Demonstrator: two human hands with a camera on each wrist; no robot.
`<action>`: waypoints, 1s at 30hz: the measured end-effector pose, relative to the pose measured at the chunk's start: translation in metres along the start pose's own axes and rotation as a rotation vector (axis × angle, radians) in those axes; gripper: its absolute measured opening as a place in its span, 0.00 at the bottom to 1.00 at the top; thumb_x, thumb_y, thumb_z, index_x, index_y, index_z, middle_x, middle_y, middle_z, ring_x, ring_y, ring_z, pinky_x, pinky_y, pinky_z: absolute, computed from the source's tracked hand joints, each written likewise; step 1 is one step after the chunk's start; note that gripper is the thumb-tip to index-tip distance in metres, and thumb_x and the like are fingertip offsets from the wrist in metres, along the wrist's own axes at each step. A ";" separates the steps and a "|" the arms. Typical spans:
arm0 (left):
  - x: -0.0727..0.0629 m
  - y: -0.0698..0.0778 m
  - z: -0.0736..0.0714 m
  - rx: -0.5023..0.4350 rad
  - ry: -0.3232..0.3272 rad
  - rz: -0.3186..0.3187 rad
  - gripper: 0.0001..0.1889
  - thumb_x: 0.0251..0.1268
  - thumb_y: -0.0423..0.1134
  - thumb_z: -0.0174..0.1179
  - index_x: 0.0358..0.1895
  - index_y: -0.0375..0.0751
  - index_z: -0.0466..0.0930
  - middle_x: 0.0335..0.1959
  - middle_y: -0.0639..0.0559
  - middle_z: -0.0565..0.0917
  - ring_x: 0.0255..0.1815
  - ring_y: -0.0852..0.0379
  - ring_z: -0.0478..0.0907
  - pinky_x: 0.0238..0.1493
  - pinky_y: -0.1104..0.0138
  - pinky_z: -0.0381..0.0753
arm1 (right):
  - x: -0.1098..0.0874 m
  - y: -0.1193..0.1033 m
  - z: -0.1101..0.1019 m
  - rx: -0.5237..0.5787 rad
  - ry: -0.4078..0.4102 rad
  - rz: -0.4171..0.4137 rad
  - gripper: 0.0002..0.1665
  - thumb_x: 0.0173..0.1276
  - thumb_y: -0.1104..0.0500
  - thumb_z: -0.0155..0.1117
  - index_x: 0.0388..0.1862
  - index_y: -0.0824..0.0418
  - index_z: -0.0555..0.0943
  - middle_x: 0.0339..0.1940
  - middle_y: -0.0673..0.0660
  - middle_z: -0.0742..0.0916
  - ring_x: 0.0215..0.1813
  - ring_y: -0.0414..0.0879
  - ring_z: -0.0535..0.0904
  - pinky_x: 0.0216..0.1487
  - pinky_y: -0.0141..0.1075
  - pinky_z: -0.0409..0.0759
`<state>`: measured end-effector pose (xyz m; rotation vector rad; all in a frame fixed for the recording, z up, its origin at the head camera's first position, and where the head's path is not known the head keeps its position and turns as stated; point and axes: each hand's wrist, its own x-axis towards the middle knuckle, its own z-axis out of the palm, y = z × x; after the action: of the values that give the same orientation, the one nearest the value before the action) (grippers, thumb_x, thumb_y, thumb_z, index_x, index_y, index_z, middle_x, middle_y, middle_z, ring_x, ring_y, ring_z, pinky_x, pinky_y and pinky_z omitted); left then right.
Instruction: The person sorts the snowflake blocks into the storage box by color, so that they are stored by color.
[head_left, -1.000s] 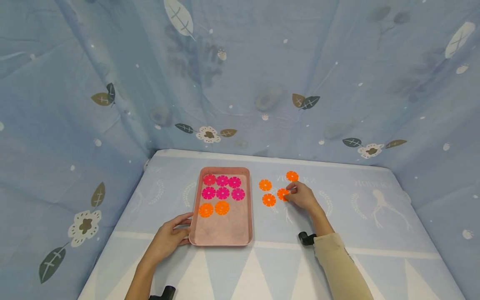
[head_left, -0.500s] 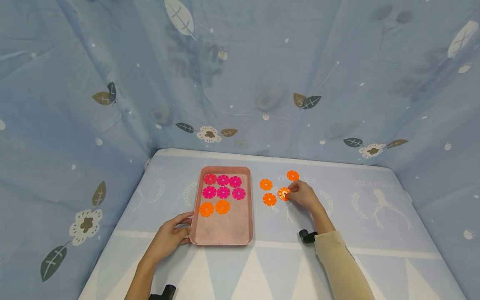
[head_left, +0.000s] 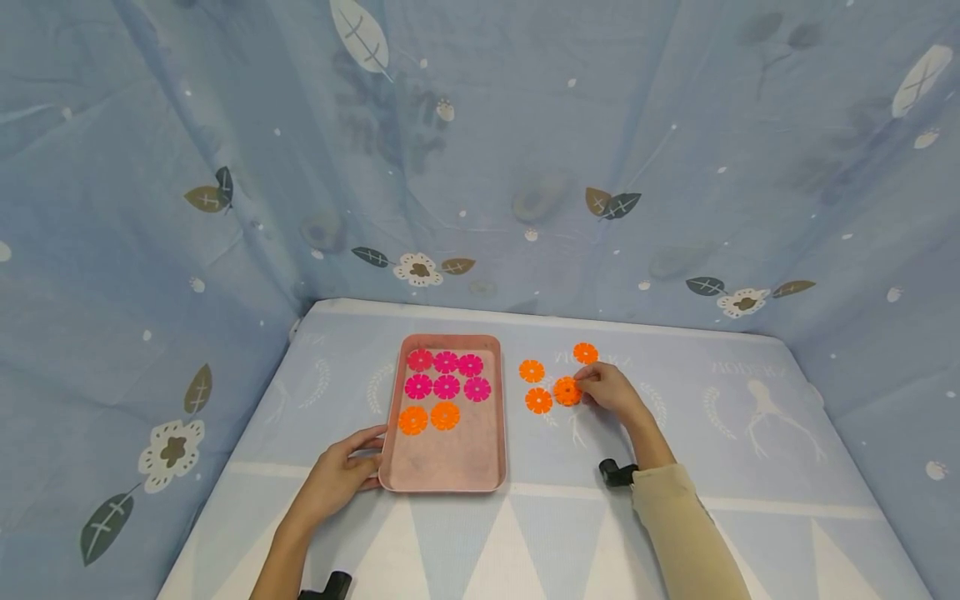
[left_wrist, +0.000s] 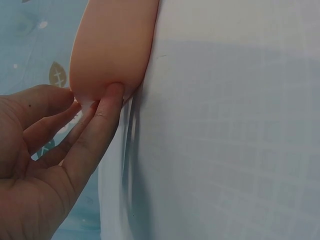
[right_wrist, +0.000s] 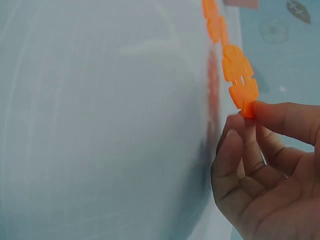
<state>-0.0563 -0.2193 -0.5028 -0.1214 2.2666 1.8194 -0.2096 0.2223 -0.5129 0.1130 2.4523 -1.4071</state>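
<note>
My right hand (head_left: 609,390) pinches an orange notched plastic interlocking disc (head_left: 567,392) between thumb and fingertips; the right wrist view shows that disc (right_wrist: 240,75) edge tilted, held just off the table. Three more orange discs lie beside it: one at the back (head_left: 586,353), two to its left, one (head_left: 532,371) behind the other (head_left: 538,401). On the left, my left hand (head_left: 347,471) grips the left wall of a pink tray (head_left: 450,467). Its thumb and fingers touch the tray's side (left_wrist: 112,50) in the left wrist view. Inside the tray sit two rows of pink discs (head_left: 446,387) and two orange discs (head_left: 445,416).
A pale patterned cloth covers the table (head_left: 705,417). Behind and at both sides hangs a blue leaf-print curtain (head_left: 480,167). Black camera mounts (head_left: 617,473) stick out from both wrists.
My right fingers have taken hold of the orange disc, lifting it slightly and tilting it. The left hand and the tray stay where they were.
</note>
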 end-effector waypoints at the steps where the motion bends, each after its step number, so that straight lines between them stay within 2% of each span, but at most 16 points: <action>1: 0.000 -0.001 0.000 0.003 0.000 0.001 0.24 0.71 0.27 0.58 0.70 0.34 0.71 0.60 0.33 0.76 0.50 0.43 0.83 0.40 0.61 0.87 | -0.001 -0.002 0.000 0.015 -0.009 -0.005 0.10 0.74 0.65 0.58 0.49 0.71 0.78 0.35 0.60 0.83 0.33 0.48 0.78 0.34 0.34 0.80; 13: 0.000 -0.001 0.000 -0.014 -0.010 -0.002 0.24 0.71 0.26 0.57 0.70 0.34 0.71 0.60 0.33 0.76 0.50 0.43 0.83 0.41 0.61 0.87 | -0.012 -0.043 0.018 0.126 -0.104 -0.074 0.12 0.73 0.64 0.59 0.49 0.72 0.79 0.37 0.60 0.83 0.37 0.54 0.79 0.43 0.45 0.85; 19: 0.000 -0.001 0.000 -0.019 -0.009 -0.001 0.24 0.72 0.27 0.58 0.70 0.34 0.70 0.60 0.33 0.76 0.50 0.42 0.83 0.41 0.60 0.87 | -0.010 -0.061 0.036 0.183 -0.142 -0.097 0.12 0.73 0.65 0.59 0.50 0.72 0.78 0.38 0.61 0.83 0.35 0.53 0.81 0.41 0.43 0.86; 25: 0.000 -0.004 -0.001 -0.010 -0.006 0.012 0.24 0.72 0.27 0.57 0.70 0.33 0.70 0.60 0.32 0.76 0.50 0.43 0.83 0.41 0.60 0.87 | -0.009 -0.084 0.059 0.225 -0.167 -0.095 0.10 0.73 0.65 0.58 0.48 0.71 0.79 0.40 0.62 0.84 0.42 0.67 0.82 0.45 0.49 0.87; 27: 0.000 -0.005 -0.001 -0.006 -0.008 0.014 0.24 0.71 0.26 0.57 0.70 0.34 0.71 0.60 0.33 0.76 0.50 0.43 0.83 0.41 0.61 0.87 | -0.009 -0.090 0.067 0.229 -0.181 -0.098 0.10 0.73 0.64 0.59 0.47 0.71 0.79 0.40 0.62 0.84 0.43 0.68 0.82 0.46 0.51 0.86; 30: 0.001 -0.006 -0.001 0.002 -0.010 0.019 0.24 0.71 0.26 0.57 0.70 0.34 0.71 0.59 0.33 0.76 0.50 0.44 0.83 0.41 0.61 0.87 | -0.008 -0.097 0.078 0.232 -0.194 -0.113 0.10 0.73 0.64 0.60 0.47 0.70 0.79 0.39 0.62 0.84 0.41 0.66 0.83 0.44 0.49 0.87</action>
<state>-0.0557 -0.2215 -0.5084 -0.0907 2.2709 1.8225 -0.2052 0.1063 -0.4663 -0.1083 2.1632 -1.6629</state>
